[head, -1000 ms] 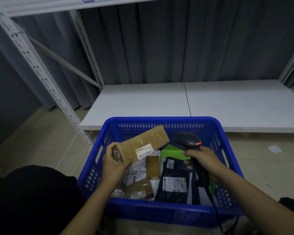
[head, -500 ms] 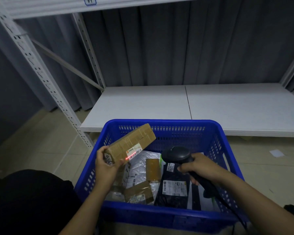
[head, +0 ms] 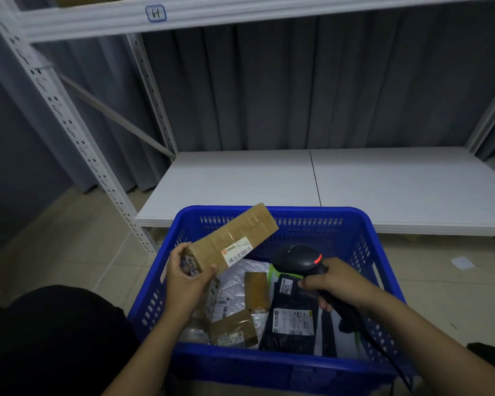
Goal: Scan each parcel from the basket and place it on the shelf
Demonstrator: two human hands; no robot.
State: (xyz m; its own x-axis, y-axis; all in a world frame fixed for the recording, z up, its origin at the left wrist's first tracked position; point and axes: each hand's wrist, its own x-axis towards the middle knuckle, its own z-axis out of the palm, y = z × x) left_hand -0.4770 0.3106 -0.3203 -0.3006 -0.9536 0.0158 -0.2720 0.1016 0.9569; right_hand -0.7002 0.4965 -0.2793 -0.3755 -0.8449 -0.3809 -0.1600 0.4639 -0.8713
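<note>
Left hand (head: 187, 284) grips cardboard parcel (head: 235, 238), right hand (head: 336, 284) grips scanner (head: 297, 260), black parcel (head: 292, 332) marked 3200

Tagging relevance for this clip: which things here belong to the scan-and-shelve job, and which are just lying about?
Job: cardboard parcel held in the left hand; scanner gripped in the right hand; blue basket; other parcels inside it; white shelf.
Lying about: paper scrap on the floor; grey curtain.
</note>
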